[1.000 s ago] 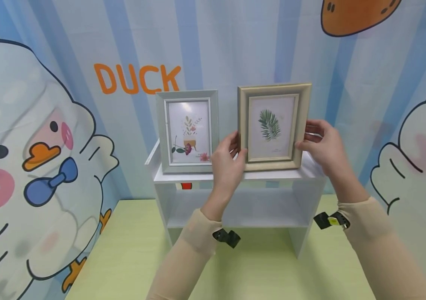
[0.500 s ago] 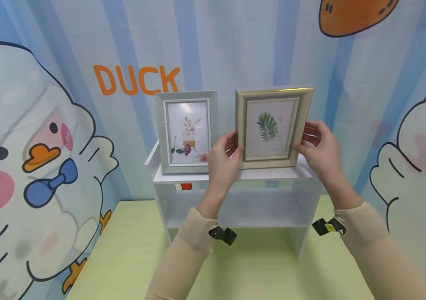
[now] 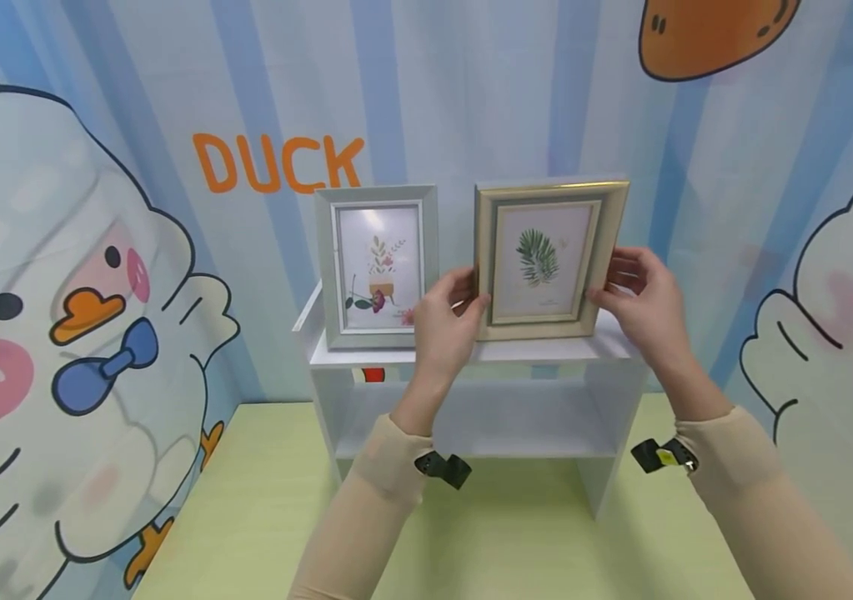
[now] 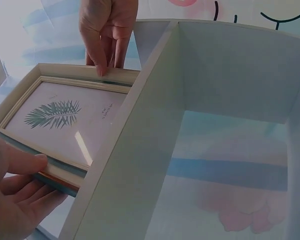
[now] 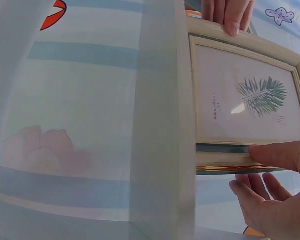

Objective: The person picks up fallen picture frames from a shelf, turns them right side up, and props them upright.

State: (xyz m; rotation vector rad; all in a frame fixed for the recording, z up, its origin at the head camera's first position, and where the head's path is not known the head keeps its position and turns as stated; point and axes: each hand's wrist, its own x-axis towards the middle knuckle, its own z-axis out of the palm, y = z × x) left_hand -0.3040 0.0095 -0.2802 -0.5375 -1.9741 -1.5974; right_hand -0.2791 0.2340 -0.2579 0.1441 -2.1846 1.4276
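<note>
A gold picture frame point(image 3: 550, 332) with a green palm-leaf print stands on the top board of a white shelf unit point(image 3: 516, 350), leaning back a little. My left hand point(image 3: 444, 325) pinches its left edge, thumb on the front and fingers behind. On the opposite edge, my right hand point(image 3: 644, 300) grips in the same way. Both wrist views show the frame point(image 4: 65, 120) with a thumb on each side border. Left of it stands a pale grey picture frame point(image 3: 377, 340) with a flower-pot print, close to my left hand.
The shelf unit has a lower board point(image 3: 516, 417) and a raised left side wall point(image 3: 308, 312). It stands on a light green table point(image 3: 501, 533). Behind hangs a blue striped curtain point(image 3: 464, 92) printed with cartoon ducks and the word DUCK.
The gold frame has tipped back and shifted slightly left, both hands moving with it. Over the last half second it has barely moved. The grey frame stays in place.
</note>
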